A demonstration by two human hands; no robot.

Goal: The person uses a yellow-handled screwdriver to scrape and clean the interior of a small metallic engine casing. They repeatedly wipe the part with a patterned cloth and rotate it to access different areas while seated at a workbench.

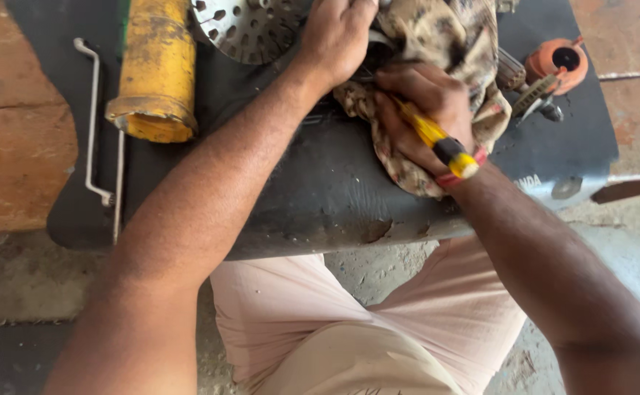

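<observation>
My right hand (426, 110) grips a screwdriver (441, 145) with a yellow and black handle, its tip hidden under a dirty patterned rag (444, 36). My left hand (338, 33) presses down on something at the rag's left edge, next to a round perforated metal disc (243, 25). Both hands work on top of a black motorcycle seat (320, 183). What lies under the rag is hidden.
A worn yellow cylinder (157, 69) lies on the seat at the left, beside a bent chrome rod (95, 117). An orange oil can (558, 62) and small metal parts (536, 95) sit at the right. My knees in pale shorts (320, 322) are below, over a concrete floor.
</observation>
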